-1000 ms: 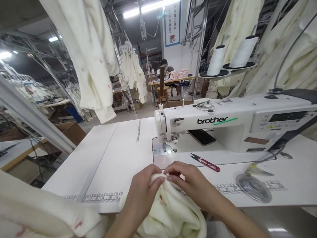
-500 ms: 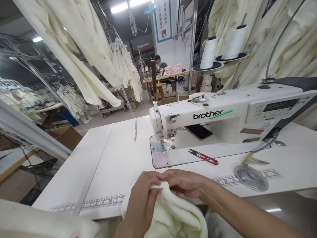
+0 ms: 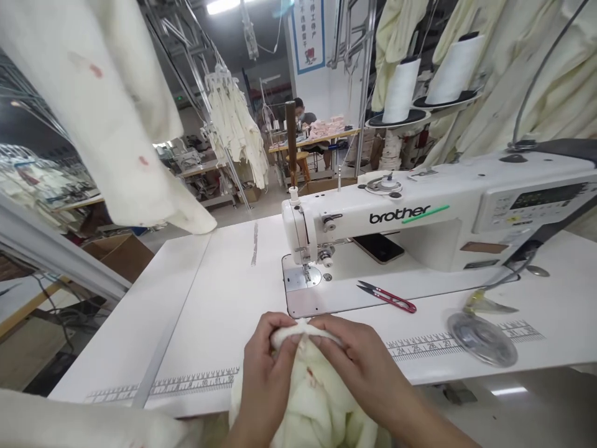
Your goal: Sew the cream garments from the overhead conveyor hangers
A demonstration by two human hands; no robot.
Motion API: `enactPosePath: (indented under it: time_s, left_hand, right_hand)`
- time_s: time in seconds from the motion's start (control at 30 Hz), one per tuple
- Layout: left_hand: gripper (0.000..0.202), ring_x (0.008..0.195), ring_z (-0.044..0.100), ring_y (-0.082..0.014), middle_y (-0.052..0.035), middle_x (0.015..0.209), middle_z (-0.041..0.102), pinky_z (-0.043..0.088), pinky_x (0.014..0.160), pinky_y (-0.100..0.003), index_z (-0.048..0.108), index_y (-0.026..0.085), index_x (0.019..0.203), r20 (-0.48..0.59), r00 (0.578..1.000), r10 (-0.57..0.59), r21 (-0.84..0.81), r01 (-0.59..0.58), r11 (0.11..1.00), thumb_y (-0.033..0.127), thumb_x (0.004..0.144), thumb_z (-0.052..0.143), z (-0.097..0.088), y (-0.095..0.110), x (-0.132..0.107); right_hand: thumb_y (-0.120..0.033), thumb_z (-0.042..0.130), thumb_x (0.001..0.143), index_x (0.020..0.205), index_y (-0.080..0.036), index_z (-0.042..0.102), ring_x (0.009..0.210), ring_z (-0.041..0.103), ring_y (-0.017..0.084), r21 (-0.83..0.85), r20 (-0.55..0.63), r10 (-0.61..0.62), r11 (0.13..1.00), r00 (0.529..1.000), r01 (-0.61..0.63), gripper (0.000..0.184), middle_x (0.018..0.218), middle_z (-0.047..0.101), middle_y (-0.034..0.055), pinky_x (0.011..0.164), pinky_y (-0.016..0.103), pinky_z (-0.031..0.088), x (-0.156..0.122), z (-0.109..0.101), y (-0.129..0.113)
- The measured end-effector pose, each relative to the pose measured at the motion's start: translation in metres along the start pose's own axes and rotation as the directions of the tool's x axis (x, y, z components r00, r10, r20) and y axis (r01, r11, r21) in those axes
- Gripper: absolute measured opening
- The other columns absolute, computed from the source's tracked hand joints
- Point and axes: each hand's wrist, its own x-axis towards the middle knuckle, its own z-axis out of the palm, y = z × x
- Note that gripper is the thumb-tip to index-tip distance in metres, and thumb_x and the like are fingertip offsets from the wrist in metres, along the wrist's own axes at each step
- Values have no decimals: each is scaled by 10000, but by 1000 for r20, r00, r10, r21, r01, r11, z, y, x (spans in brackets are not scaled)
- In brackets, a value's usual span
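A cream fleece garment (image 3: 321,398) with small reddish marks hangs over the table's front edge, its upper edge pinched between both hands. My left hand (image 3: 270,361) is closed on it from the left, thumb in front. From the right, my right hand (image 3: 359,354) grips the same edge, thumb tips almost meeting. Just beyond the hands stands a white sewing machine (image 3: 401,214), and its presser foot and needle area (image 3: 306,272) have no cloth under them. Red-handled thread snips (image 3: 387,296) lie on the machine bed, to the right of the needle.
A phone (image 3: 380,247) rests beneath the machine arm. On the table's right is a round clear dish (image 3: 482,339); a printed ruler (image 3: 200,382) runs along the front edge. Thread cones (image 3: 402,92) stand behind. Cream garments (image 3: 116,124) hang at left. A person (image 3: 298,115) sits at a far table.
My right hand has turned and drawn in beside the left, and both now hold the garment's edge spread between them. The hanging garment at left has swung lower, nearer the table.
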Motion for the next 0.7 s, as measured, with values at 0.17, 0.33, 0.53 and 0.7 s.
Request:
enactPosePath:
  time_s: [0.17,0.33,0.53,0.7]
  left_hand:
    - [324,765,515,-136,-30,872,534,416,664,-230,576,193,1074,338,940,-46,-90,81,993,358,797,544,-8,10,22]
    - [190,683,488,-122,-13,770,553,367,587,-210,578,164,825,324,945,-51,-52,71,996,348,783,558,-4,-1,49]
    - [246,610,492,-107,1,704,557,358,554,-204,540,157,783,472,871,-133,-140,223,965,403,771,551,10,-27,95]
    - [134,662,505,-134,7,712,612,341,613,-234,584,186,704,290,956,-32,327,-68,942,253,759,483,30,-46,131]
  right_hand:
    - [-202,385,913,998,-232,595,856,563,153,-93,95,-156,982,983,165,228,948,624,-2,733,232,370,16,-19,14]
    - [-251,471,865,796,-211,598,719,539,142,-83,32,16,996,999,-13,150,766,612,-30,605,216,349,34,-24,30]
    - [-359,516,813,707,-181,571,636,518,130,-45,-51,197,979,979,-199,214,675,584,-27,540,202,330,70,-25,62]
    - [-255,538,753,667,-179,582,626,525,164,-406,-151,319,843,936,-353,123,623,586,7,537,230,296,104,-20,87]
